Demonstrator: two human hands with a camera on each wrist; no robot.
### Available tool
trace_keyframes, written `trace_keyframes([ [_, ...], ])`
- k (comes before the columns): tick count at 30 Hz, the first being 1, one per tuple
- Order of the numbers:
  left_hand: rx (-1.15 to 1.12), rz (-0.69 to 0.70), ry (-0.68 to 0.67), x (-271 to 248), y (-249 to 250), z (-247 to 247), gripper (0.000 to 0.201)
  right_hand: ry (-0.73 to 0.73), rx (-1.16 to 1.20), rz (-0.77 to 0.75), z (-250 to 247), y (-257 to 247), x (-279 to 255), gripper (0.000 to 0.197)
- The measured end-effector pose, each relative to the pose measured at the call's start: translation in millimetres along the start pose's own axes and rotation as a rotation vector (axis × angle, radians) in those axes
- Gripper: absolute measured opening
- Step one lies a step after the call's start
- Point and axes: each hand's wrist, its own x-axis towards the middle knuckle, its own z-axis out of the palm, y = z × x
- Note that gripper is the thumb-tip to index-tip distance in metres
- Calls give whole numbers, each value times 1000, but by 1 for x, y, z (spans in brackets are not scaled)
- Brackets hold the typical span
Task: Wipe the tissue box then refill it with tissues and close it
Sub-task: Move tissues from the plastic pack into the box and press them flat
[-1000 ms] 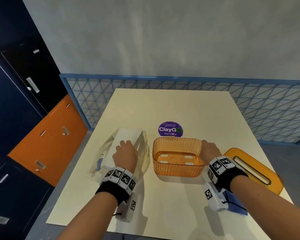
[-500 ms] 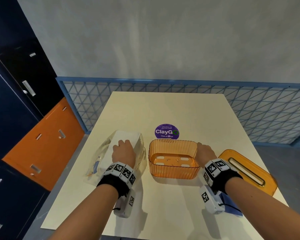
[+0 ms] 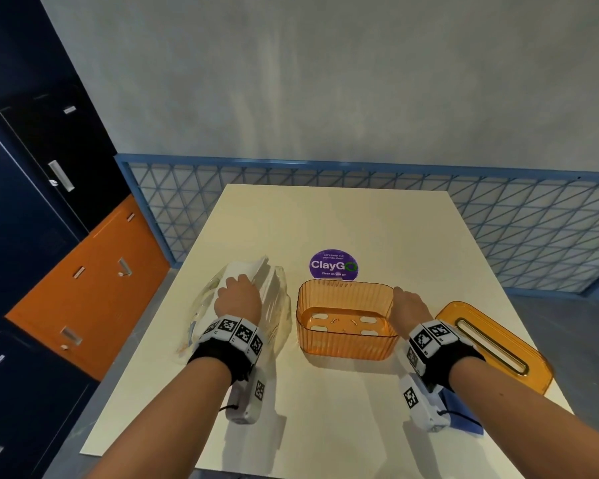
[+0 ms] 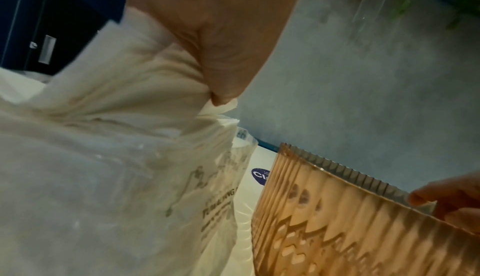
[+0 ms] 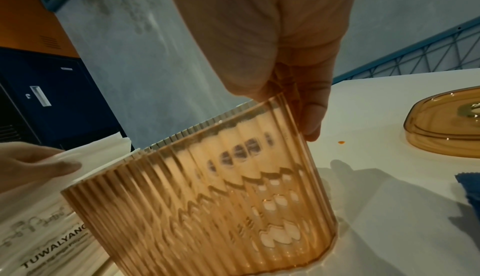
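Observation:
An orange ribbed tissue box stands open and empty in the middle of the table. My right hand grips its right rim, with the thumb outside the wall and the fingers over the edge. Left of the box lies a clear plastic pack of white tissues. My left hand reaches into the pack and pinches a stack of tissues, lifting its far edge. The box's orange lid, with its slot, lies flat to the right.
A blue cloth lies at the near right, partly under my right wrist. A purple round sticker sits on the cream table behind the box. Blue and orange lockers stand to the left; a blue mesh fence runs behind.
My left hand has closed on the tissues and raised their far edge out of the pack. The right hand has stayed on the box rim.

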Motion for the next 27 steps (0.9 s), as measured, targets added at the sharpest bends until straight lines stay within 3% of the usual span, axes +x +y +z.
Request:
trace_keyframes([
  [8, 33, 33, 9, -4, -2, -19, 27, -43, 28, 21, -8, -4, 0, 36],
  [12, -105, 79, 239, -17, -13, -48, 18, 172, 55, -167, -31, -35, -5, 40],
  [13, -126, 112, 310, -23, -16, -53, 16, 156, 141, -237, -39, -49, -7, 39],
  [15, -182, 193, 431, -36, -19, -61, 13, -95, 441, -308, -54, -79, -11, 46],
  [18, -220, 341, 525, -53, -23, -59, 15, -588, 887, -233, -70, -117, -20, 64],
  [20, -226, 461, 525, -60, -24, -49, 27, -729, 1046, -193, -78, -127, -21, 70],
  [23, -245, 609, 508, -63, -33, -31, 47, -764, 1056, -234, -83, -140, -25, 57],
  [25, -223, 675, 465, -64, -38, -20, 42, -650, 905, -322, -83, -146, -24, 43],
  [27, -325, 646, 401, -67, -42, -15, 40, -487, 679, -436, -82, -146, -22, 36],
])
